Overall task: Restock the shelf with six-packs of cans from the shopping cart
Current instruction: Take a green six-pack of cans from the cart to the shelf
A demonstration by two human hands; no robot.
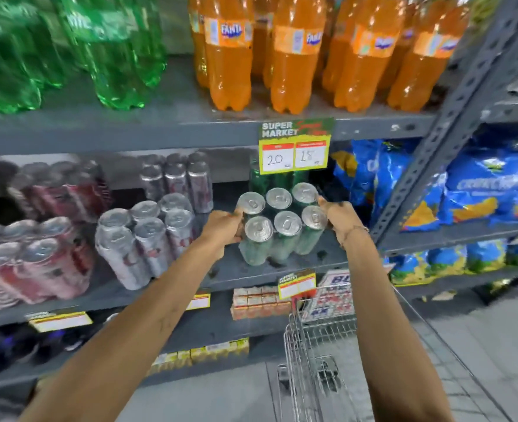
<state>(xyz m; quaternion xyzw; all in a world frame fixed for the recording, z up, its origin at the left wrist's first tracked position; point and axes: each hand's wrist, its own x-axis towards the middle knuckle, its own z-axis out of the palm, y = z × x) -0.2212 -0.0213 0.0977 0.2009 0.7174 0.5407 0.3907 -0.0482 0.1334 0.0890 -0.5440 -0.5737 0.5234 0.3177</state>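
A shrink-wrapped six-pack of green cans (282,226) with silver tops rests on the grey middle shelf (300,266), near its front edge. My left hand (224,228) grips the pack's left side and my right hand (341,220) grips its right side. More green cans (259,178) stand behind it, partly hidden by a price tag. The wire shopping cart (321,345) stands below and to the right, under my right arm.
A silver six-pack (143,239) and red six-packs (35,263) sit to the left on the same shelf. Orange bottles (297,53) and green bottles (69,50) fill the shelf above. Blue snack bags (476,190) lie beyond a slanted grey post (452,132). Small cartons (259,301) line the lower shelf.
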